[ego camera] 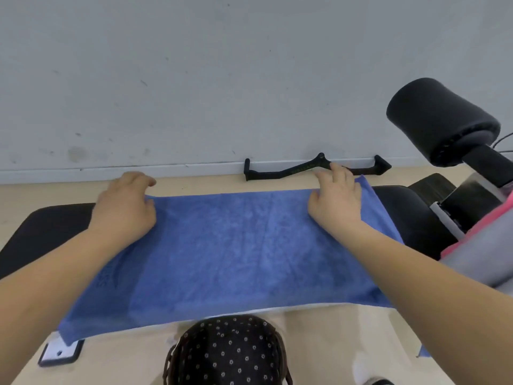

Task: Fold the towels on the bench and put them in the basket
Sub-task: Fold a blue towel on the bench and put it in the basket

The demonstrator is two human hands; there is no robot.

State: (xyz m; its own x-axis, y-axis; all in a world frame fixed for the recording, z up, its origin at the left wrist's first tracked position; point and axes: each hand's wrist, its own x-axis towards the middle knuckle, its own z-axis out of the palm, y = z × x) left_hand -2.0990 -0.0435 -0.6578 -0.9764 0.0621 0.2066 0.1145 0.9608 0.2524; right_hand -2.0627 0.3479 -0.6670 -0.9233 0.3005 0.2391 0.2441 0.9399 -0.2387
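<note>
Starting at the left, the black bench (41,229) showed its bare padded end, and below it, near the floor, sat a small white plate with a black rim (59,352), partly covered by a hanging corner of cloth. The left hand (123,207) reached forward to the far left corner of the blue towel (236,245), its fingers curled down over the far edge and its thumb on the top surface, gripping the cloth there. The towel itself lay spread flat across the bench, its long side running left to right, its near edge draping off toward the person. Just in front of that near edge, at the bottom centre, stood the basket (227,354), lined with dark fabric dotted with small pale flowers. Beyond the towel, on the pale floor against the grey wall, lay a black handle bar (277,173). The right hand (336,201) held the towel's far right corner, fingers bent over the far edge and thumb pressed on top, with a bit of the corner standing up beside it. Further right rose a black foam roller (438,120) on the bench's frame, and at the edge lay a pink towel (499,215) and a grey towel (477,254).
</note>
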